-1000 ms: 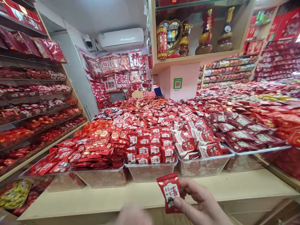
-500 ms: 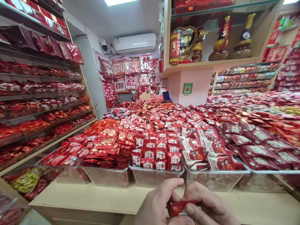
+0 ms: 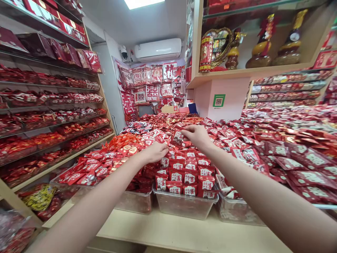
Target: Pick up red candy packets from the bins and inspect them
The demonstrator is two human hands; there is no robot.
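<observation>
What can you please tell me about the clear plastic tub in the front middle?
The clear plastic tub looks rigid and see-through, with a lipped rim and a front wall narrowing downward. It stands upright on the pale counter, filled above its rim with rows of red packets with white labels. The packets hide its back.

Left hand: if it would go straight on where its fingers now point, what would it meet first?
Most likely the red packet at the right hand, just ahead of the left hand. Depth is unclear in this single view, so it might instead brush the neighbouring packets.
</observation>
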